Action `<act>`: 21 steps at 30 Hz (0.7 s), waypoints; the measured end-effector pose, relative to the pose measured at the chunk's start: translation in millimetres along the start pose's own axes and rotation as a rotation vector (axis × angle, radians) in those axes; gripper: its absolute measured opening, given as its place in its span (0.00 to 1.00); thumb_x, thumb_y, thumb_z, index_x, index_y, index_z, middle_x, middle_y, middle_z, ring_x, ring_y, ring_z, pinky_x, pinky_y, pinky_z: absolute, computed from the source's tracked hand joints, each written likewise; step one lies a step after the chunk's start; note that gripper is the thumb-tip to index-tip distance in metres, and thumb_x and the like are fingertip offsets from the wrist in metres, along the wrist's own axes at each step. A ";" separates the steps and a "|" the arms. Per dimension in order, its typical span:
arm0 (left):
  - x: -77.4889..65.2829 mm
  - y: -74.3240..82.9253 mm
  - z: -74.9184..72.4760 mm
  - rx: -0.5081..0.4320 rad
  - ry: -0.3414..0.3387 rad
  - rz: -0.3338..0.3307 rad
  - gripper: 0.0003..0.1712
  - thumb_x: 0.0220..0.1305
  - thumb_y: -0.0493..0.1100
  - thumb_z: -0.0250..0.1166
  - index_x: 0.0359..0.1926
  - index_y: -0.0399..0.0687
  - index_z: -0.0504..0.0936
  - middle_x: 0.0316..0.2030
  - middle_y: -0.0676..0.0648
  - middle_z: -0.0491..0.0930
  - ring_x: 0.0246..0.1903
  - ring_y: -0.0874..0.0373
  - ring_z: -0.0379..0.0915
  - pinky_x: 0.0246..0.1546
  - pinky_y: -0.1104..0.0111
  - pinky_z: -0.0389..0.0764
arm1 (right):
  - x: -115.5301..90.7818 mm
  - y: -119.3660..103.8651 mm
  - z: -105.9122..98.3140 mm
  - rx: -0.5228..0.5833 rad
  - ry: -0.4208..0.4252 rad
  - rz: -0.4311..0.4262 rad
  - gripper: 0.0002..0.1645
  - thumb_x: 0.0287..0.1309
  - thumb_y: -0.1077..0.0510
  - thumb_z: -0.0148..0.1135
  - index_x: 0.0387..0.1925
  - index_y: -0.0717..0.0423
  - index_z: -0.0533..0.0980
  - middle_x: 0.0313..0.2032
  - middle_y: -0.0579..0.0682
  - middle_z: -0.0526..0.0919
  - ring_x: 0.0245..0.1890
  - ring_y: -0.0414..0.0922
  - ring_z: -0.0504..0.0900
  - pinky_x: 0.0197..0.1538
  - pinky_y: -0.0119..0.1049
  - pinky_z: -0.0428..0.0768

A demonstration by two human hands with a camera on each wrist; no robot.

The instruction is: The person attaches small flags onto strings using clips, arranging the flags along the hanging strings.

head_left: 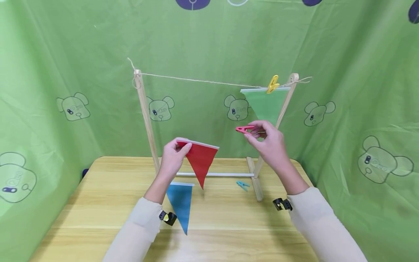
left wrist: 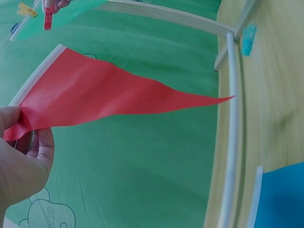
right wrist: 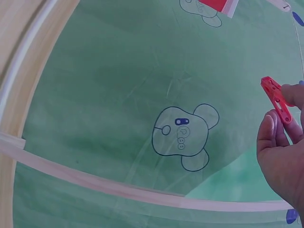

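Note:
My left hand pinches a red triangular pennant by the left end of its white top band, and its point hangs down over the table. In my right hand a red clothespin is held between thumb and fingers, its tip facing left toward the pennant. Behind and above that hand, a green pennant hangs from the string, fixed by a yellow clothespin. A blue pennant lies on the table under my left forearm, partly covered by it.
Two wooden posts carry the string, joined low down by a white rod. On the wooden table, a blue clothespin lies near the right foot of the stand. Green cloth printed with bear heads surrounds the table.

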State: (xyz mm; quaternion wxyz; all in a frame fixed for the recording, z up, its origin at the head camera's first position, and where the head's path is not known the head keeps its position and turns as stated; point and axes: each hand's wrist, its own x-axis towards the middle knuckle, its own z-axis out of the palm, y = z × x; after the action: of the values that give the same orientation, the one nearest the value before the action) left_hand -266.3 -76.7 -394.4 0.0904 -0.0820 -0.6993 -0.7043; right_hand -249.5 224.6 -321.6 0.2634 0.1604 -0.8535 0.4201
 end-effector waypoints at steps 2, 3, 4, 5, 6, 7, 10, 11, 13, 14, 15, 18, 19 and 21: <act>2.2 2.8 1.8 -0.011 -0.004 0.001 0.11 0.71 0.38 0.67 0.50 0.37 0.84 0.44 0.38 0.84 0.38 0.55 0.80 0.40 0.74 0.84 | 2.1 -2.6 -1.4 0.006 0.001 0.002 0.21 0.60 0.64 0.74 0.53 0.63 0.78 0.42 0.58 0.85 0.40 0.43 0.81 0.43 0.19 0.81; 3.3 4.0 2.5 -0.017 -0.006 0.003 0.11 0.71 0.38 0.66 0.50 0.36 0.83 0.44 0.38 0.84 0.38 0.55 0.80 0.40 0.73 0.84 | 3.2 -3.8 -2.2 0.007 0.002 0.003 0.21 0.60 0.64 0.74 0.53 0.63 0.78 0.42 0.58 0.85 0.40 0.44 0.81 0.43 0.18 0.80; 4.5 5.2 2.9 -0.019 -0.007 0.003 0.11 0.71 0.38 0.66 0.50 0.37 0.83 0.44 0.39 0.84 0.38 0.55 0.80 0.40 0.73 0.84 | 4.3 -4.9 -3.0 0.008 0.001 0.002 0.21 0.60 0.63 0.74 0.53 0.63 0.78 0.42 0.57 0.85 0.40 0.43 0.81 0.43 0.18 0.80; 5.7 6.2 3.3 -0.018 -0.008 0.006 0.11 0.71 0.38 0.66 0.50 0.37 0.83 0.44 0.39 0.84 0.39 0.55 0.80 0.41 0.73 0.84 | 5.6 -5.9 -3.7 0.009 0.002 -0.001 0.21 0.60 0.63 0.74 0.53 0.64 0.78 0.42 0.57 0.85 0.40 0.43 0.81 0.43 0.18 0.80; 7.1 7.4 3.6 -0.015 -0.008 0.009 0.11 0.71 0.39 0.66 0.50 0.38 0.84 0.44 0.39 0.84 0.39 0.55 0.80 0.41 0.73 0.84 | 7.0 -7.0 -4.5 0.012 0.003 -0.004 0.21 0.60 0.63 0.74 0.53 0.64 0.78 0.42 0.58 0.85 0.40 0.43 0.81 0.44 0.18 0.80; 7.8 8.2 3.8 -0.016 -0.009 0.013 0.10 0.71 0.39 0.66 0.50 0.38 0.83 0.45 0.39 0.84 0.39 0.55 0.80 0.41 0.73 0.84 | 8.0 -8.2 -5.2 0.015 0.006 -0.007 0.21 0.60 0.63 0.74 0.52 0.64 0.78 0.42 0.58 0.85 0.40 0.43 0.81 0.44 0.18 0.80; 10.4 10.7 3.5 -0.015 -0.010 0.023 0.11 0.71 0.39 0.66 0.50 0.38 0.83 0.45 0.40 0.84 0.40 0.55 0.81 0.41 0.73 0.84 | 11.3 -11.6 -7.4 0.012 0.011 -0.013 0.20 0.60 0.62 0.74 0.52 0.64 0.78 0.43 0.58 0.85 0.40 0.42 0.81 0.45 0.18 0.81; 11.2 11.4 3.5 -0.016 -0.011 0.028 0.11 0.72 0.39 0.66 0.50 0.38 0.83 0.45 0.40 0.84 0.40 0.55 0.80 0.41 0.73 0.83 | 12.6 -12.8 -8.1 0.011 0.014 -0.016 0.20 0.60 0.62 0.74 0.51 0.63 0.78 0.43 0.58 0.85 0.40 0.42 0.81 0.45 0.18 0.81; 12.5 13.1 3.3 -0.022 -0.012 0.032 0.11 0.72 0.38 0.66 0.50 0.37 0.83 0.45 0.39 0.84 0.40 0.55 0.80 0.41 0.73 0.83 | 15.3 -15.5 -9.5 0.005 0.019 -0.020 0.20 0.60 0.63 0.74 0.51 0.63 0.79 0.42 0.57 0.85 0.40 0.41 0.81 0.45 0.18 0.81; 13.4 13.7 3.3 -0.025 -0.011 0.033 0.11 0.72 0.38 0.66 0.50 0.36 0.83 0.45 0.39 0.84 0.40 0.55 0.80 0.41 0.73 0.83 | 16.9 -16.8 -10.2 0.000 0.020 -0.024 0.20 0.60 0.63 0.74 0.51 0.63 0.79 0.42 0.57 0.85 0.40 0.40 0.81 0.45 0.18 0.81; 14.2 14.5 3.5 -0.027 -0.011 0.034 0.11 0.72 0.38 0.66 0.50 0.36 0.83 0.45 0.39 0.84 0.40 0.55 0.80 0.41 0.74 0.83 | 18.5 -18.2 -10.8 -0.006 0.022 -0.029 0.20 0.60 0.63 0.74 0.51 0.63 0.79 0.42 0.57 0.86 0.40 0.40 0.81 0.45 0.18 0.81; 16.7 17.6 4.0 -0.025 -0.005 0.039 0.10 0.72 0.37 0.66 0.50 0.36 0.83 0.45 0.39 0.84 0.40 0.55 0.79 0.42 0.73 0.82 | 23.1 -22.5 -12.9 -0.016 0.022 -0.045 0.20 0.59 0.63 0.74 0.52 0.63 0.79 0.42 0.57 0.86 0.40 0.41 0.82 0.44 0.18 0.81; 17.6 18.7 4.2 -0.024 -0.004 0.040 0.10 0.72 0.38 0.66 0.50 0.36 0.83 0.45 0.39 0.84 0.40 0.55 0.79 0.42 0.73 0.82 | 24.6 -23.4 -13.7 -0.022 0.023 -0.051 0.21 0.59 0.63 0.74 0.52 0.64 0.79 0.42 0.57 0.86 0.40 0.41 0.82 0.44 0.18 0.81; 19.4 21.0 5.0 -0.018 -0.003 0.043 0.10 0.72 0.38 0.66 0.50 0.37 0.83 0.45 0.40 0.84 0.40 0.55 0.79 0.42 0.73 0.82 | 26.4 -25.6 -15.3 -0.031 0.022 -0.057 0.21 0.59 0.63 0.75 0.52 0.63 0.79 0.43 0.57 0.86 0.40 0.42 0.82 0.44 0.19 0.81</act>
State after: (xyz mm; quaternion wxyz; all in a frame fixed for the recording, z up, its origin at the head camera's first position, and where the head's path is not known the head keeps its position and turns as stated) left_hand -280.1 -72.1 -369.3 0.1034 -0.0990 -0.6910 -0.7085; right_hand -253.4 220.2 -282.2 0.2871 0.1761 -0.8520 0.4009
